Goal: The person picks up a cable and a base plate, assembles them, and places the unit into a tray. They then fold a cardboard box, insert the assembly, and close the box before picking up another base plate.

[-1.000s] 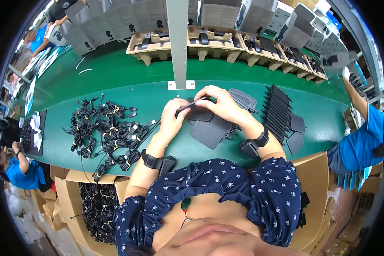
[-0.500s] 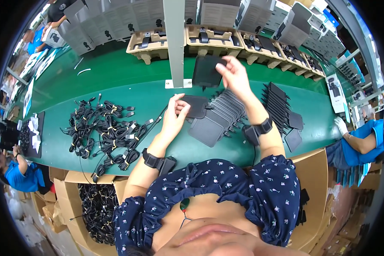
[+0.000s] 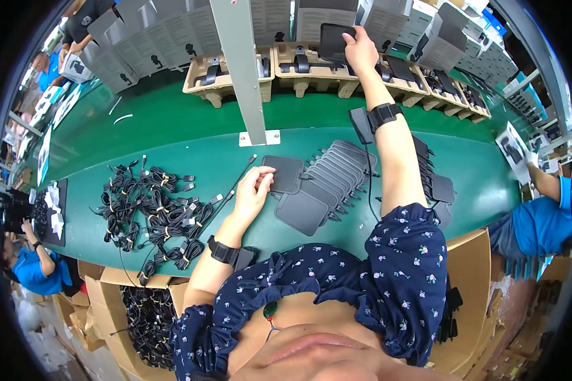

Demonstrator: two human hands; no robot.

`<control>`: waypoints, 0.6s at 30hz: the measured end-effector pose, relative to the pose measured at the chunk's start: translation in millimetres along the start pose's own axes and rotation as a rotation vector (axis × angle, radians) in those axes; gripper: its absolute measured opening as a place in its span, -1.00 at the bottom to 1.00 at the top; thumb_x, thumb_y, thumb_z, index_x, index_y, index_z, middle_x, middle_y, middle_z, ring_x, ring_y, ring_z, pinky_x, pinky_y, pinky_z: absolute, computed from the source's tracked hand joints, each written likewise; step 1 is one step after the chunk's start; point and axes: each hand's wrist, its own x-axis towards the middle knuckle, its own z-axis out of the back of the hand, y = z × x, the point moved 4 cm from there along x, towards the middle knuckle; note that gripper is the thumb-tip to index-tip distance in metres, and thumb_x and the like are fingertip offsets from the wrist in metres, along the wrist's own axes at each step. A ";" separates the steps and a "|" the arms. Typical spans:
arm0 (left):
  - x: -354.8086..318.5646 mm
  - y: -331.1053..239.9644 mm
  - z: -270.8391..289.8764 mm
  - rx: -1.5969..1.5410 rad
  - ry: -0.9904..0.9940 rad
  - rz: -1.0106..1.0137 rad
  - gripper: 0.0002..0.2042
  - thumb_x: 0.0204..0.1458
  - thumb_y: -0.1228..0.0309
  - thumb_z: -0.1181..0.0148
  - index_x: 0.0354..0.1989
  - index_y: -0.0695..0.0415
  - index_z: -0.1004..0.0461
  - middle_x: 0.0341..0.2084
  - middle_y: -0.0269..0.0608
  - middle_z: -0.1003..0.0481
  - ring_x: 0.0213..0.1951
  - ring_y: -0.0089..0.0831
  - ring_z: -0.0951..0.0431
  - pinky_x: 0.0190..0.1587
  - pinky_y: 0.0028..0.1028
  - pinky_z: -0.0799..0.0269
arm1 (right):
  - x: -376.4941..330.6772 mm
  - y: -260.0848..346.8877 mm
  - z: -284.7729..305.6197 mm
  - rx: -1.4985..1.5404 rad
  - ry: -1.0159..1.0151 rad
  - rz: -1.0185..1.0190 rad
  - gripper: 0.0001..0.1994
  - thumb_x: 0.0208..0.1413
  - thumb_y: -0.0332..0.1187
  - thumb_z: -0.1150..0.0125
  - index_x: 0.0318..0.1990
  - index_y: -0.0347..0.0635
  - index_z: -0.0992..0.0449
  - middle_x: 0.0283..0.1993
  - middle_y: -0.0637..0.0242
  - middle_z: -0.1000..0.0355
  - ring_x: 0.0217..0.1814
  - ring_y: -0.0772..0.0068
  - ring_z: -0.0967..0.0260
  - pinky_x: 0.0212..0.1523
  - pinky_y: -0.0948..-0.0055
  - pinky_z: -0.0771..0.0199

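Stretched far forward, my right hand [image 3: 360, 51] grips a flat black rectangular panel [image 3: 335, 43] by its right edge. This panel is over the right part of a moulded cardboard tray [image 3: 308, 78] that holds black parts. My left hand [image 3: 255, 189] has its fingers closed on the left edge of another dark flat panel [image 3: 285, 174], low over the green bench. Right beside that one, an overlapping row of similar panels [image 3: 337, 166] with short plugs fans out. A second stack of panels [image 3: 424, 166] is partly hidden behind my right forearm.
Bundled black cables [image 3: 162, 200] lie on the bench at left. A grey metal post [image 3: 245, 82] is bolted down in front of me. More moulded trays [image 3: 400, 82] and grey printed boxes [image 3: 327, 25] line the back. Co-workers [image 3: 527, 209] are at both sides; cartons [image 3: 108, 317] stand below the bench.
My right hand has carried its panel forward and to the right, from above the bench to over the tray. The left hand has stayed at its panel, shifting slightly lower in view.
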 end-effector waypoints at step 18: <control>-3.5 -14.3 -2.2 0.182 -0.094 -0.260 -0.89 0.05 0.41 -0.03 -0.32 0.16 -0.43 -0.43 -0.21 -0.40 -0.38 -0.31 -0.45 -0.33 -0.45 -0.37 | -101.8 5.6 6.0 -0.193 -0.201 0.531 -0.77 -0.06 -0.38 -0.15 -0.21 -0.21 -0.42 -0.20 0.12 -0.37 -0.17 0.08 -0.30 -0.16 0.17 -0.30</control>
